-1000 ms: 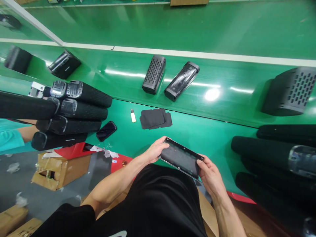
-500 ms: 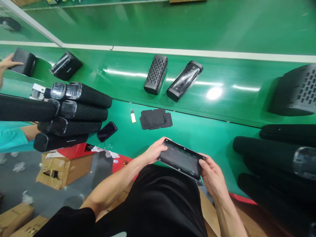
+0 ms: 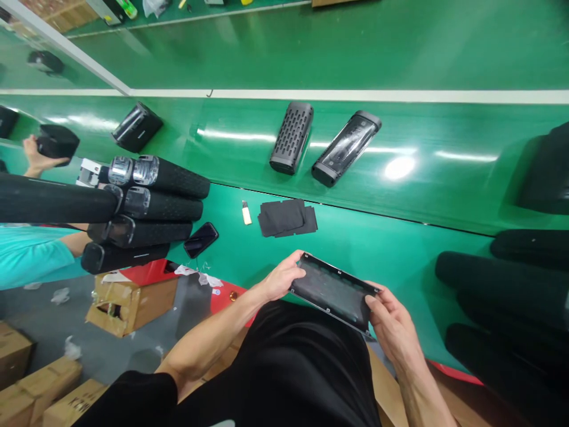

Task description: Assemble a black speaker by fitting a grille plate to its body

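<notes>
Panel (image 3: 333, 293) held over the near edge of the table (image 3: 242, 258), the grip of left hand (image 3: 281, 281) and right hand (image 3: 395, 317) closed on opposite ends, thumbs uppermost. Good handling likely means supporting both ends evenly, with light thumb pressure.

The panel (image 3: 333, 292) sits just below and right of the middle of the frame, held up by its two short ends: the left grip (image 3: 283, 279) at one, the right grip (image 3: 393, 317) at the other. It is a dark, flat rectangle with a thin raised rim, its hollow face turned up to view. Small pale tabs dot both long edges. The face is dull black-grey, with cloudy smears and faint bluish reflections. It lies aslant, its left end higher in the frame, its right end lower. Both thumbs press over its ends.
</notes>
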The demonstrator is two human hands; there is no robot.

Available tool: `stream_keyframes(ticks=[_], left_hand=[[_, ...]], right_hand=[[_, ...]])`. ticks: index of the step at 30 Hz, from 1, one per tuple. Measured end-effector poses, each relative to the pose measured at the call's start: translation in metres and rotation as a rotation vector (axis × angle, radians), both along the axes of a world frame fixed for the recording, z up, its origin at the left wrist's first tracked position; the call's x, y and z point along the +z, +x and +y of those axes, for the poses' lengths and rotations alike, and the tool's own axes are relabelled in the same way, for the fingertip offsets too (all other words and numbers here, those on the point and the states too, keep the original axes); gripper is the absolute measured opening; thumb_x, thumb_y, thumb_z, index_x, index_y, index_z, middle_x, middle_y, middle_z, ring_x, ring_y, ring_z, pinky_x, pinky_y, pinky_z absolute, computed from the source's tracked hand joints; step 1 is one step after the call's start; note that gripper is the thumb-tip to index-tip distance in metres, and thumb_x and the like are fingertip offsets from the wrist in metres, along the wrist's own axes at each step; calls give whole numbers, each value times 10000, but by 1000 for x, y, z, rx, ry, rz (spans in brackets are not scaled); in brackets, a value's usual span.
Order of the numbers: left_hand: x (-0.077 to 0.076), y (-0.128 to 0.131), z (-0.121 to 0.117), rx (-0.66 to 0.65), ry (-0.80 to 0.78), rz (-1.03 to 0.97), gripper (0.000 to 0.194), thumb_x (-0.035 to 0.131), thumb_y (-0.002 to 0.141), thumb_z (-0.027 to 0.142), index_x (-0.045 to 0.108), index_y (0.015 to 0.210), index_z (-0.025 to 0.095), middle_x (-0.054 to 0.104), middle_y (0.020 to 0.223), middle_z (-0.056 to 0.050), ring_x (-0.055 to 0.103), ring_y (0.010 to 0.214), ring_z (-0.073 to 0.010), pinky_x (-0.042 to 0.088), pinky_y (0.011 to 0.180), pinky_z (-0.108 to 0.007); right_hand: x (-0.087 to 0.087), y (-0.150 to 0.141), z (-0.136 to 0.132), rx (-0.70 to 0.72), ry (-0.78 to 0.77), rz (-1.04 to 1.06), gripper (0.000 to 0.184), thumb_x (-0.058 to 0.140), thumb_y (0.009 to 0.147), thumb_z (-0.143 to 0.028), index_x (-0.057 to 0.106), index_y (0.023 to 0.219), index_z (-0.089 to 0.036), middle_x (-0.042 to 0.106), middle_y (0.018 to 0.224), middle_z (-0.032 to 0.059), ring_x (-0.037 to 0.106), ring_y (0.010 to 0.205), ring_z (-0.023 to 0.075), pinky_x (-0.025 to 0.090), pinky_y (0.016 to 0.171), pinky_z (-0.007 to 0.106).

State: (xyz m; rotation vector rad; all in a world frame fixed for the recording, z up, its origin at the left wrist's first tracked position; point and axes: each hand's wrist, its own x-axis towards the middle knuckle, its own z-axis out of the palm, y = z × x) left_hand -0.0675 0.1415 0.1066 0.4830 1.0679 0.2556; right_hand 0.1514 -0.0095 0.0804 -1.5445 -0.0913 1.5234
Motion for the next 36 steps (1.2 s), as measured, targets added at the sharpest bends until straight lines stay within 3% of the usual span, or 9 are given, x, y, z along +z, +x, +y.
stream_keyframes(ticks=[10,12,17,22,31,36], left_hand=[[-4,-12,6,-276,252,106,361,569,871,264,585,1228,213,586,747,44,517,620,-109,380,618,-228],[-3,-13,7,-301,241,90,392,562,885,270,549,1272,207,594,741,46,529,584,-105,386,584,-217],[2,-11,9,-315,111,-70,463,516,918,299,389,1352,199,713,754,-26,656,505,-172,401,463,-183],[5,-10,11,-328,177,-30,419,470,928,255,412,1338,194,690,642,-8,661,465,-195,399,395,-177],[7,-12,8,-319,255,-35,451,441,956,258,422,1402,192,686,648,0,638,449,-177,413,383,-187],[8,-13,4,-270,222,-32,512,483,956,281,401,1437,128,678,632,-13,642,444,-179,401,358,-180]], right_hand=[[-8,1,0,-1,16,-55,455,835,828,-501,723,1204,-269,740,906,35,643,749,194,507,677,294],[-9,2,-1,6,20,-59,459,840,823,-506,727,1201,-272,746,929,40,645,759,192,511,687,292],[-9,3,-1,3,7,-88,462,845,807,-517,740,1185,-274,734,881,37,656,774,211,524,706,312],[-5,3,2,2,29,-181,497,853,782,-480,744,1216,-265,676,763,17,631,735,220,523,697,333],[-5,2,2,-26,54,-200,498,873,751,-445,747,1197,-262,655,762,1,604,717,202,520,692,325],[4,-7,8,-140,41,-97,438,933,669,-426,730,1019,-258,661,776,-21,591,672,162,500,620,271]])
